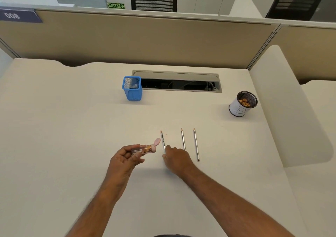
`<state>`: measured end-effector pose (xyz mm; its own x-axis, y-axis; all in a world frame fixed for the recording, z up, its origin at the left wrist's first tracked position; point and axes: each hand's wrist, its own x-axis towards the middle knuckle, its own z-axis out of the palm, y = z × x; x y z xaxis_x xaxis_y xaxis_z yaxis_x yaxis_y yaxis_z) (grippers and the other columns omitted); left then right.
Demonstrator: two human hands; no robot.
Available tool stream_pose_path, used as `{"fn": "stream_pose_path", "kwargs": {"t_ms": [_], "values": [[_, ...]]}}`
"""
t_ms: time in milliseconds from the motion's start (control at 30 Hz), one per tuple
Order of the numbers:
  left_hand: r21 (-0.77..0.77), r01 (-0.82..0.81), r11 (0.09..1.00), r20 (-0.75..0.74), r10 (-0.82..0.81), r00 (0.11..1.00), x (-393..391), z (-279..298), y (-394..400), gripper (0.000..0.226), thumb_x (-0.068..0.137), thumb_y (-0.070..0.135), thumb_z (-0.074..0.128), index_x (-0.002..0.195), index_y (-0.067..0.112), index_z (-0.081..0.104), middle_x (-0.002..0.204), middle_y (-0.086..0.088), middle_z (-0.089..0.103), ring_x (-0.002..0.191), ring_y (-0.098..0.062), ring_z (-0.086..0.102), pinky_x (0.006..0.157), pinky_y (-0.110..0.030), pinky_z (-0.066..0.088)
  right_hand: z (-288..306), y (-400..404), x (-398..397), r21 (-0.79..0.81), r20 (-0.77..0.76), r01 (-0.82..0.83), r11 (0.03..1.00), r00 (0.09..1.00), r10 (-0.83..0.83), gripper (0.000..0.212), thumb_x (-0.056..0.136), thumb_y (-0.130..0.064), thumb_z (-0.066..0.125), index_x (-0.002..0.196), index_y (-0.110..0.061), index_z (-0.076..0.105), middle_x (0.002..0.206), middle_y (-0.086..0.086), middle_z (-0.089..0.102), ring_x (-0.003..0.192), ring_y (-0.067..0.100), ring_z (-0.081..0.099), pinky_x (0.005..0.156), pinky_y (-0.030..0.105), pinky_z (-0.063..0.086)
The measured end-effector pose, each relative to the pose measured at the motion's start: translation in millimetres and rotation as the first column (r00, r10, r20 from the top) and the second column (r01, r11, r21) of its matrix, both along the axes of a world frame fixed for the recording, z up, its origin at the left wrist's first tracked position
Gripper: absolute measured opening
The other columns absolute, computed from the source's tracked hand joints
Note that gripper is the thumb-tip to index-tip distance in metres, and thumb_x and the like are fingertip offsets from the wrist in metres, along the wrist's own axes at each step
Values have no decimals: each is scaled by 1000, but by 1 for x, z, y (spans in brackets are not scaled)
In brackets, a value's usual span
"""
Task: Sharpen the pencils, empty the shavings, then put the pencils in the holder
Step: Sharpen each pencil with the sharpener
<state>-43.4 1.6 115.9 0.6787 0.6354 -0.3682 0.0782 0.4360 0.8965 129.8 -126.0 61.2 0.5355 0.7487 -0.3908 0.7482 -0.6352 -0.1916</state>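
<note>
My left hand [125, 157] grips a clear sharpener [143, 149] with a pink cap flipped open and shavings inside. Three grey pencils lie side by side on the desk, tips pointing away. My right hand [176, 159] rests over the lower end of the left pencil [162, 140], fingers curled at it; whether they pinch it I cannot tell. The middle pencil [183, 138] runs partly under that hand. The right pencil [196, 144] lies free. A blue mesh holder [132, 87] stands further back.
A round cup [242, 103] marked B, with shavings inside, stands at the right. An open cable tray [179, 81] is set into the white desk [72, 127] behind the holder. Beige partitions close off the back and right.
</note>
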Motion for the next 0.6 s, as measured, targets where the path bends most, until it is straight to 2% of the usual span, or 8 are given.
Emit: {"fn": "stream_pose_path", "kwargs": {"t_ms": [100,167,233,300,367,467,533,600], "values": [[12,-17,1000,0,17,1000,-1,1,1,80,54,59,101,115,13,77,120,-13,79,102,-24,76,90,-32,63,-1,-3,-5,32,-1,29,999,1000,-29,27,107,-22,44,118,-2,57,110,19,73,100,42,71,69,37,33],[13,-18,1000,-1,18,1000,-1,0,1,83,53,60,101,116,12,76,120,-13,80,102,-23,77,89,-30,64,0,-8,-7,103,-3,46,994,999,-46,19,99,-16,51,105,-2,61,94,20,73,82,43,70,64,38,32],[6,-18,1000,4,18,1000,-2,0,2,80,56,57,100,117,12,76,121,-13,79,103,-25,77,90,-31,64,7,-14,-9,127,-10,44,991,999,-43,16,97,-19,50,98,-6,59,85,17,71,67,40,58,61,37,32],[7,-13,1000,2,13,1000,-2,2,2,73,61,55,98,117,14,76,121,-13,79,107,-28,76,90,-31,63,15,-24,-10,140,-82,61,988,995,-50,18,99,-27,48,97,-11,55,86,13,70,69,37,52,61,37,35],[0,-15,1000,-2,15,1000,-2,1,2,69,65,52,98,118,13,75,122,-14,79,107,-27,75,90,-31,63,23,-38,-10,179,-175,100,979,982,-68,17,98,-31,50,94,-15,53,84,9,70,71,33,55,61,36,38],[-3,-2,1000,-7,2,1000,-3,1,2,48,81,37,92,120,14,75,124,-15,78,111,-27,74,93,-36,61,32,-64,-14,194,-306,164,967,947,-99,16,96,-36,55,93,-20,55,83,-3,71,72,21,60,64,34,45],[-10,-5,1000,-4,5,1000,-3,-1,2,49,81,36,91,120,13,74,123,-14,78,110,-26,75,91,-34,62,35,-84,-17,176,-394,231,957,907,-147,17,95,-40,59,93,-23,58,78,-11,67,66,11,58,62,28,46],[-37,-14,999,3,14,1000,-3,1,1,49,82,32,86,122,10,73,123,-16,78,110,-25,75,88,-30,64,37,-104,-19,151,-470,306,940,859,-203,17,93,-42,61,92,-26,60,77,-13,67,62,11,60,61,28,49]]}}
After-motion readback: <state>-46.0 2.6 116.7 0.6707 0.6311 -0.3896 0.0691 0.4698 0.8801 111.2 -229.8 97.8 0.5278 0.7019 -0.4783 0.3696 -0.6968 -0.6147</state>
